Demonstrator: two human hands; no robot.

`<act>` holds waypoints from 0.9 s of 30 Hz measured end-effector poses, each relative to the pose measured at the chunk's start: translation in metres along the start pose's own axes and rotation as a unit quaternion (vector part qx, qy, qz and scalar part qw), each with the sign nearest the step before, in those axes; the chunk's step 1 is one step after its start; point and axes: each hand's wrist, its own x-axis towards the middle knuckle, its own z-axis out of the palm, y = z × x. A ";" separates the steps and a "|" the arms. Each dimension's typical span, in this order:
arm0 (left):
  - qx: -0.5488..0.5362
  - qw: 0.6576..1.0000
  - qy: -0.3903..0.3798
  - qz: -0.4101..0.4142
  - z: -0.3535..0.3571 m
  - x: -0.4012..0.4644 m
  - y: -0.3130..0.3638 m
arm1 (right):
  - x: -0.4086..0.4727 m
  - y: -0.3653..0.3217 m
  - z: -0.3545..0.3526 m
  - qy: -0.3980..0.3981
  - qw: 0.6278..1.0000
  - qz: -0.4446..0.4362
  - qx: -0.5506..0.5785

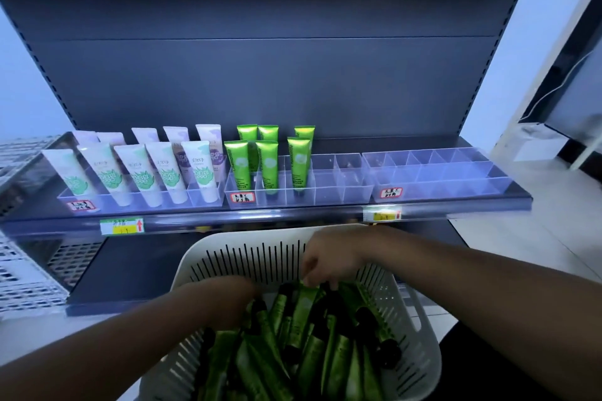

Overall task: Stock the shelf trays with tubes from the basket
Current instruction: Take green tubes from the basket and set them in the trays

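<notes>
A white slotted basket [228,257] sits low in front of me, filled with several green tubes [325,352] with black caps. My right hand [329,260] reaches down into its far side and pinches the flat end of one green tube [306,299]. My left hand [228,296] is plunged among the tubes on the left, its fingers hidden. On the shelf, the middle clear tray [355,192] holds several upright green tubes [270,163] in its left compartments. The right clear tray [436,185] holds nothing.
A left clear tray [81,197] holds several white tubes with green or purple prints. Price labels sit on the shelf's front rail [247,216]. White perforated crates [22,277] stand at the left. A dark lower shelf [130,267] lies behind the basket.
</notes>
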 end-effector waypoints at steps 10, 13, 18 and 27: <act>-0.097 0.994 -0.035 -0.027 0.021 0.023 0.006 | 0.078 0.015 0.071 -0.048 0.968 0.231 0.083; -0.146 0.988 -0.024 -0.036 0.011 0.028 0.012 | 0.081 0.017 0.077 -0.064 0.969 0.227 0.074; -0.104 0.993 -0.044 -0.037 0.011 0.030 0.011 | 0.074 0.010 0.070 -0.023 0.976 0.209 0.050; -0.015 0.995 -0.095 0.000 -0.013 -0.001 0.020 | 0.041 -0.025 0.047 0.001 0.990 0.138 0.025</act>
